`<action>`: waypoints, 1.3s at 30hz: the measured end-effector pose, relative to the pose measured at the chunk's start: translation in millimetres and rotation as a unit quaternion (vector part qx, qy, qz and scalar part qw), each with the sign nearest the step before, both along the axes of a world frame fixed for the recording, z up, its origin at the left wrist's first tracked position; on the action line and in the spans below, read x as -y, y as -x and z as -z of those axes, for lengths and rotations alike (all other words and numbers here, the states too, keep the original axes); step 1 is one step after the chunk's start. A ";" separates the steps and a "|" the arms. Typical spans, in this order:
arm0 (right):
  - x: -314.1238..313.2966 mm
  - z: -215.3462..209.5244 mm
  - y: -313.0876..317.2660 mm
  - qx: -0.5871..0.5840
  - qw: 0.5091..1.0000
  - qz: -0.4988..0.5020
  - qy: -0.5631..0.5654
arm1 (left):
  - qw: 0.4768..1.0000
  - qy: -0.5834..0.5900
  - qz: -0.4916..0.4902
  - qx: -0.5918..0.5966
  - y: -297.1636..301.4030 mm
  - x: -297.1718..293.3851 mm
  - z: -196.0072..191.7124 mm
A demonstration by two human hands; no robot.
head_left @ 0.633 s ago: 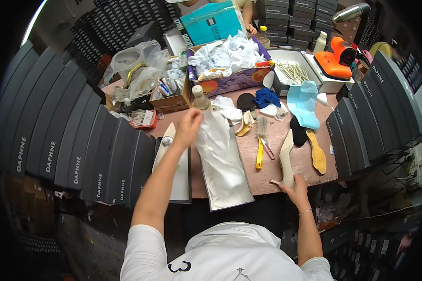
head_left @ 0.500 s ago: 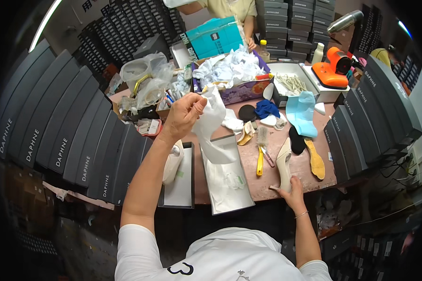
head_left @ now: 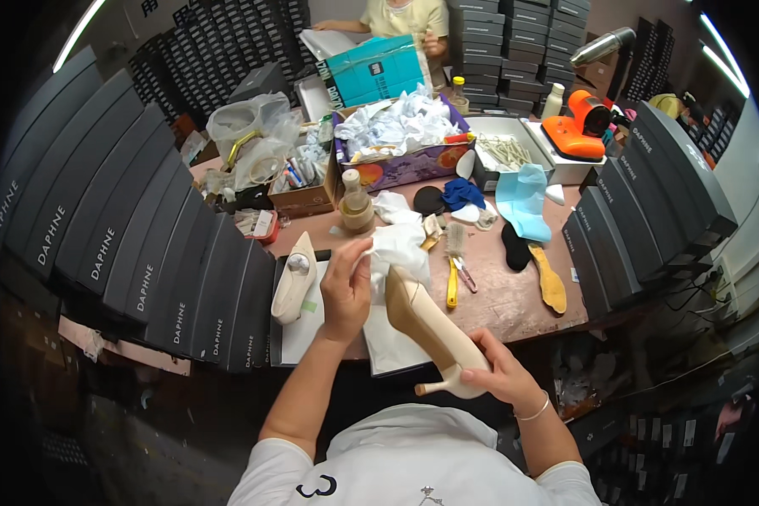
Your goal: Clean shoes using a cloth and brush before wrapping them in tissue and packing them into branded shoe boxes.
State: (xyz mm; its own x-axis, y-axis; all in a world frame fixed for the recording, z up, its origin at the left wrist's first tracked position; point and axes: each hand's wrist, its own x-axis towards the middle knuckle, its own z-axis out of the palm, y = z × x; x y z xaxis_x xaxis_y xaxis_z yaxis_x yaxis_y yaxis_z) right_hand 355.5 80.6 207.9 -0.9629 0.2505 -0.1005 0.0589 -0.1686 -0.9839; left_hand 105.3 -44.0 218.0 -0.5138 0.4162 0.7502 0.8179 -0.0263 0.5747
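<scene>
Since the earlier frame, the beige pump has risen off the counter: the right hand grips its heel end; the left hand, near its toe, pinches white tissue. Keeping the heel tip off the tissue should prevent tearing. Flanking dark boxes carry pale lettering; the far teal box bears print, apparently too blurred to read.

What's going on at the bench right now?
A person's right hand holds a beige high-heeled shoe near its heel, in front of the table. The left hand pinches a thin white sheet near the shoe's toe. Another beige shoe lies in a shallow open box at the left. A yellow-handled brush rests on the table.
</scene>
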 end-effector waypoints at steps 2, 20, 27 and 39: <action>-2.9 29.6 18.7 0.022 0.996 0.021 -0.078 | 0.996 0.064 0.044 0.052 -9.9 17.8 11.1; 8.1 54.7 61.6 -0.089 0.898 0.029 0.430 | 0.986 0.166 -0.002 0.016 26.1 11.8 -5.9; 7.6 54.1 44.7 -0.151 0.873 -0.036 0.463 | 0.974 0.165 0.132 0.079 -26.5 17.8 -19.8; 30.5 48.6 97.6 -0.150 0.829 0.058 0.536 | 0.973 0.046 0.207 -0.089 -51.8 21.3 11.0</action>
State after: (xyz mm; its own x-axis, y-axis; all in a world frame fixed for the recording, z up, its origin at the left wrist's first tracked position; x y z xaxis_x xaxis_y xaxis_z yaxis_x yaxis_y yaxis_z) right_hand 257.9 50.1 159.3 -0.9608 0.2640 -0.0849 -0.2387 -0.9431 -0.2317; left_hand 157.1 -65.4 207.1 -0.1529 0.6298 0.7616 0.8353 -0.3295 0.4402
